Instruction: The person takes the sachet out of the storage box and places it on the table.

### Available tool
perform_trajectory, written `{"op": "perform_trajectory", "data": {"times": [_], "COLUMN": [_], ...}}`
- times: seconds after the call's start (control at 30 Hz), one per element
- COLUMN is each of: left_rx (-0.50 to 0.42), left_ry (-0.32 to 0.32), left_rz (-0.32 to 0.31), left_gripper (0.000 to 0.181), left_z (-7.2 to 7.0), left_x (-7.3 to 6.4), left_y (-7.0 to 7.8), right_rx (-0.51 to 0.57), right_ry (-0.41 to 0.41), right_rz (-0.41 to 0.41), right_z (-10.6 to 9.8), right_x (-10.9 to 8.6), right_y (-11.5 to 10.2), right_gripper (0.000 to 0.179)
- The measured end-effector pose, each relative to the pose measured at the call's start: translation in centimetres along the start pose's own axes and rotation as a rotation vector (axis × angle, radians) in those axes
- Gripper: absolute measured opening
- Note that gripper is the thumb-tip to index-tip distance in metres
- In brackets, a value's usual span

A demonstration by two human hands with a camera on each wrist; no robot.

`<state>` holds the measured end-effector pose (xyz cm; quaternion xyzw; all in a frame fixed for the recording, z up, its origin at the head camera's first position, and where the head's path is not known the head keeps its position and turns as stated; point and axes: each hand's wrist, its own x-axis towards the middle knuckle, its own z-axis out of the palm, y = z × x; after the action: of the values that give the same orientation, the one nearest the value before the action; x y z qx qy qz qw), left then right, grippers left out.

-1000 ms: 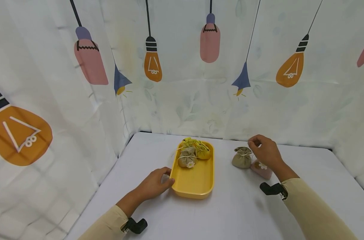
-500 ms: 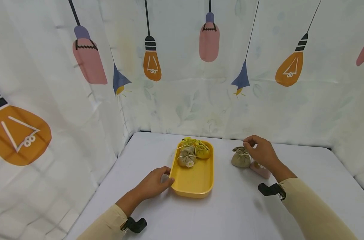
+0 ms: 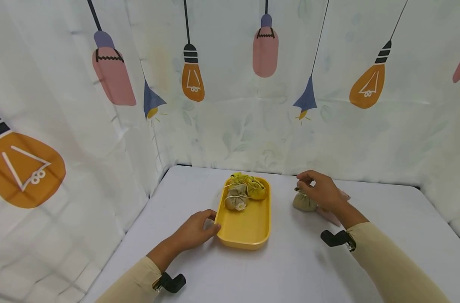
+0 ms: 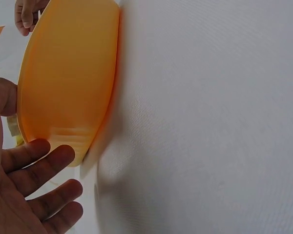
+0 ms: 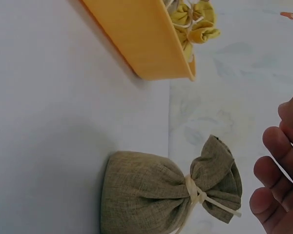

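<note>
My left hand (image 3: 196, 230) holds the near left side of a yellow tray (image 3: 249, 229), thumb at the rim and fingertips against the outer wall (image 4: 68, 73). In the tray's far end lie a greyish-brown drawstring pouch (image 3: 236, 198) with a small white flower and yellow cloth pouches (image 3: 256, 190). My right hand (image 3: 321, 191), fingers loosely curled and holding nothing, hovers over an olive-brown drawstring pouch (image 3: 304, 202) standing on the table. Its tied neck (image 5: 191, 190) points toward the fingertips (image 5: 276, 139), with a gap between. A pink item (image 3: 330, 216) beside it is mostly hidden by the hand.
The white-covered table (image 3: 290, 269) ends at a white fabric backdrop (image 3: 230, 139) printed with hanging lamps. Black mounts (image 3: 173, 284) sit on both wrists, over beige sleeves.
My right hand has moved left from above the pink item to over the olive-brown pouch. My left hand and the tray have stayed in place.
</note>
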<state>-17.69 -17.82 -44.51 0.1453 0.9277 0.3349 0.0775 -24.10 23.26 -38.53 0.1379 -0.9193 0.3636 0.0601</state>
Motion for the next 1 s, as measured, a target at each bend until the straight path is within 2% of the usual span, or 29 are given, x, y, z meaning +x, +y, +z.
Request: {"op": "perform_trajectory", "data": {"times": [0.23, 0.53, 0.9, 1.0], "left_rx": [-0.009, -0.001, -0.013, -0.018], "left_ry": [-0.006, -0.006, -0.011, -0.013], "left_rz": [-0.020, -0.008, 0.000, 0.003], "left_gripper": [0.037, 0.037, 0.039, 0.039], "left_z": [0.0, 0.1, 0.1, 0.1], "left_x": [0.0, 0.0, 0.0, 0.0], "left_y": [0.0, -0.1, -0.2, -0.3], "right_rx": [0.013, 0.008, -0.007, -0.002], "right_ry": [-0.048, -0.087, -0.088, -0.089], "right_rz": [-0.012, -0.021, -0.123, -0.129], "right_z": [0.7, 1.7, 3.3, 3.7], "right_x": [0.8, 1.3, 1.6, 1.7], "right_y": [-1.1, -1.8, -2.4, -2.7], "right_gripper": [0.027, 0.030, 0.027, 0.027]}}
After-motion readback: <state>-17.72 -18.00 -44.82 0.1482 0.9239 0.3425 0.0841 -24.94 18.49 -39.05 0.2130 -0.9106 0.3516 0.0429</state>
